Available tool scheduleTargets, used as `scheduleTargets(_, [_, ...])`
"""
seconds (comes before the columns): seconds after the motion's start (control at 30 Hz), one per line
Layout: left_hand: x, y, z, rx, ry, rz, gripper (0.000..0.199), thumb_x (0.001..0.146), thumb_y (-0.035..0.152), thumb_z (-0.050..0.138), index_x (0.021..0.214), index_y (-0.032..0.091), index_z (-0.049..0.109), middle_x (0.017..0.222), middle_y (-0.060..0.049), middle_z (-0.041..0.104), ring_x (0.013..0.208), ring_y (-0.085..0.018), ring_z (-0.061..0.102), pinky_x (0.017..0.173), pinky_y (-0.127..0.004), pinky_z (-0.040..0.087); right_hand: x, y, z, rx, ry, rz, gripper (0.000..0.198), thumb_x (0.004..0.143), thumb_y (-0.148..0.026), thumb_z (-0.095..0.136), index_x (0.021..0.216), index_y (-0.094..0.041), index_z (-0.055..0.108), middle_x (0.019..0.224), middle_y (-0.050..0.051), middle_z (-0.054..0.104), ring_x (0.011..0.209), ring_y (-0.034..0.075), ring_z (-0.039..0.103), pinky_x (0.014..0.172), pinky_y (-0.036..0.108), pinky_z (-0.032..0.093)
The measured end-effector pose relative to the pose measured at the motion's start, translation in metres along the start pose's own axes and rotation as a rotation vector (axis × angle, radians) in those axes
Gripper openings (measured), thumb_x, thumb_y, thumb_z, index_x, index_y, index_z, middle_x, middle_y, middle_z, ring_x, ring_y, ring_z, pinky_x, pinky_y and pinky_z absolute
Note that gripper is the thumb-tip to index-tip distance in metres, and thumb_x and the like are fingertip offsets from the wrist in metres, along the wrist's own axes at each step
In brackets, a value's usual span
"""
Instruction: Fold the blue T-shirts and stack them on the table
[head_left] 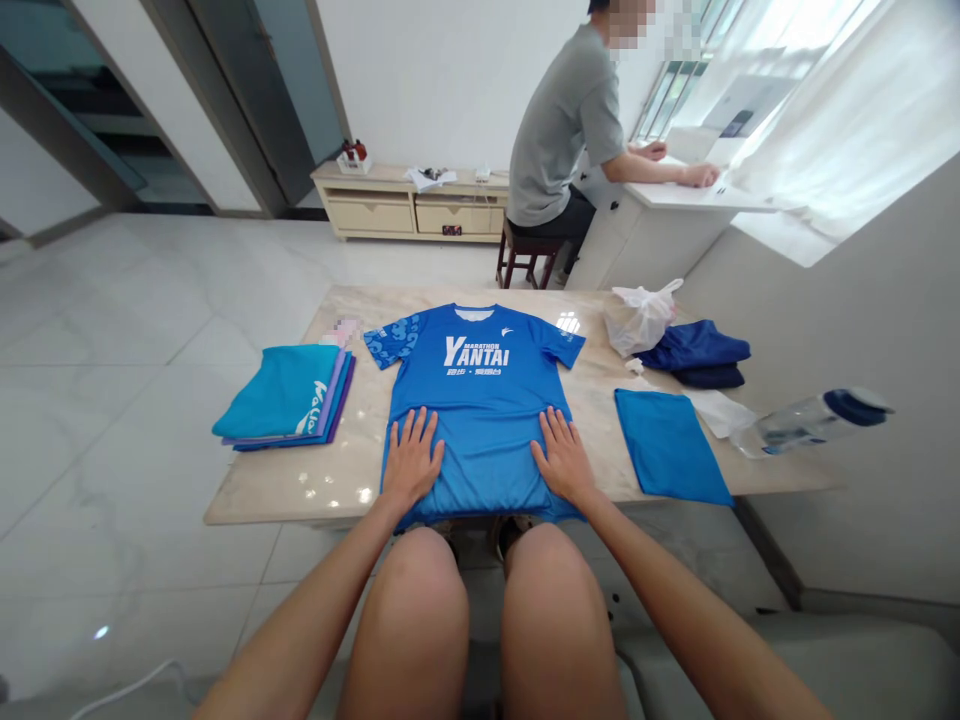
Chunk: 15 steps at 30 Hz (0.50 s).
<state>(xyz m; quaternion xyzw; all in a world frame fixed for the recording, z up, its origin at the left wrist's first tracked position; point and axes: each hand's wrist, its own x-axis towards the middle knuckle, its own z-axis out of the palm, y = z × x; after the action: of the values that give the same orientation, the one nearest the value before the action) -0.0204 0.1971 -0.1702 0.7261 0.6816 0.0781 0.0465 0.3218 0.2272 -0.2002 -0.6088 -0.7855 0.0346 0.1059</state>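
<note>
Marathon T-shirt (484, 425), lying flat
Left hand (409, 465) and right hand (566, 462) lie palm-down on its lower half, both grips released.

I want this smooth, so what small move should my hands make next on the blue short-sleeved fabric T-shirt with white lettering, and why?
Probably slide your left hand and right hand toward the hem of the blue T-shirt: both rest flat on its lower part, and the fabric nearer the hem looks rippled.

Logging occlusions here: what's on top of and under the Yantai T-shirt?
The left hand and right hand lie flat on the T-shirt. Under it is the table; the stretch it covers cannot be seen.
</note>
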Motion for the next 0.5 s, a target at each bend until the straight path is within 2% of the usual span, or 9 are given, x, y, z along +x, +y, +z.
scheduleTargets(0.5, [0.006, -0.002, 0.008, 0.025, 0.034, 0.008, 0.067, 0.116, 0.044, 0.033, 0.179, 0.021, 0.041, 0.186, -0.008, 0.035, 0.174, -0.034, 0.031, 0.143, -0.062, 0.023, 0.009, 0.005, 0.015, -0.052, 0.011, 0.005, 0.072, 0.117, -0.046, 0.032, 0.180, -0.011, 0.037, 0.189, 0.014, 0.027, 0.177, 0.032, 0.024, 0.143, 0.055, 0.021])
